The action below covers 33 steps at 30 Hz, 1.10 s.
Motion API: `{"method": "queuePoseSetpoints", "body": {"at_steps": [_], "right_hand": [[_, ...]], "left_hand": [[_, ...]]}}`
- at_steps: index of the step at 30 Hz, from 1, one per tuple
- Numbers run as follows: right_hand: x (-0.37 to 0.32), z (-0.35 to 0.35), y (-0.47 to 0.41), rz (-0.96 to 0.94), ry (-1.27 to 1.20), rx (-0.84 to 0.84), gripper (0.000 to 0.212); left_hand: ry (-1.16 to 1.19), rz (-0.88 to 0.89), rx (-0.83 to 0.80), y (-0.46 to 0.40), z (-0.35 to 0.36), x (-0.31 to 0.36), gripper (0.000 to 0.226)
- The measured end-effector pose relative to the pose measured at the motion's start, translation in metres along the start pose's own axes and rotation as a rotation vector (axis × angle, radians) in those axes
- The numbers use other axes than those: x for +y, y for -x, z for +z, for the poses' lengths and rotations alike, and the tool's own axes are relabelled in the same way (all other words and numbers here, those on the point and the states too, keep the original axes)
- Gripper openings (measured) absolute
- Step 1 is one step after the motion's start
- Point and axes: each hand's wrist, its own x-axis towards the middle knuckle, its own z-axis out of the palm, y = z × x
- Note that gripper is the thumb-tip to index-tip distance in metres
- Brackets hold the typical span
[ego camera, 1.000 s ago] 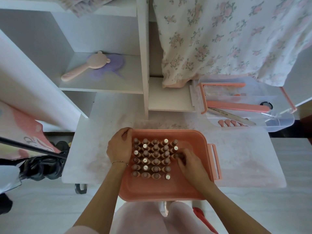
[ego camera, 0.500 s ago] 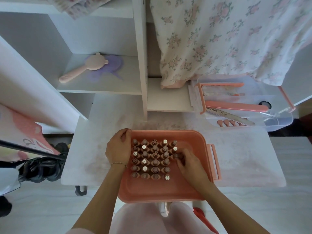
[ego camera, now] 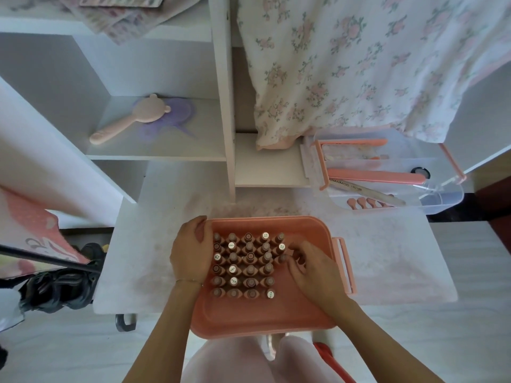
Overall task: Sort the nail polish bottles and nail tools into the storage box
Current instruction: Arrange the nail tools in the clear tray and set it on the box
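Note:
A pink storage box [ego camera: 262, 319] sits on the white table in front of me. Several nail polish bottles [ego camera: 249, 265] stand upright in rows in its left half. My left hand [ego camera: 190, 251] rests on the box's left wall, flat against the outer column of bottles. My right hand [ego camera: 312, 268] is inside the box, fingertips closed around a bottle [ego camera: 282, 258] at the right end of the third row. A clear lid tray [ego camera: 431, 200] at the far right holds a nail file [ego camera: 367, 190], a pink bar [ego camera: 373, 175] and small pink tools [ego camera: 365, 202].
White shelving [ego camera: 157, 145] stands behind the table with a pink hairbrush [ego camera: 130, 120] on a purple mat. A floral cloth [ego camera: 359, 64] hangs at the back right. A black bag [ego camera: 60, 283] lies on the floor at the left.
My right hand's fingers have shifted slightly around the bottle at the right of the rows. The left hand has stayed on the box's left wall.

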Motion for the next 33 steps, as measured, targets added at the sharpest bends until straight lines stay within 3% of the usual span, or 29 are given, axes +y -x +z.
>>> {"method": "queuePoseSetpoints", "body": {"at_steps": [6,14,18,23,29,33], "right_hand": [[-0.016,-0.050,-0.018,-0.125,-0.146,0.090,0.029],[0.029,-0.137,-0.086,-0.316,-0.219,0.182,0.028],[0.079,-0.162,-0.124,-0.277,0.013,0.042,0.031],[0.114,-0.161,-0.142,-0.314,0.390,-0.243,0.038],[0.123,-0.166,-0.145,-0.330,0.364,-0.257,0.034],[0.111,-0.177,-0.146,-0.262,0.152,-0.218,0.029]], "left_hand": [[0.062,0.175,0.062,-0.002,-0.003,0.020,0.024],[0.178,0.390,-0.026,0.005,0.057,0.136,0.020],[0.272,0.374,-0.062,0.011,0.098,0.182,0.030],[0.215,0.336,-0.079,0.022,0.131,0.196,0.038],[0.258,0.326,-0.073,0.030,0.135,0.191,0.039],[0.378,0.285,-0.126,0.030,0.131,0.192,0.037]]}}
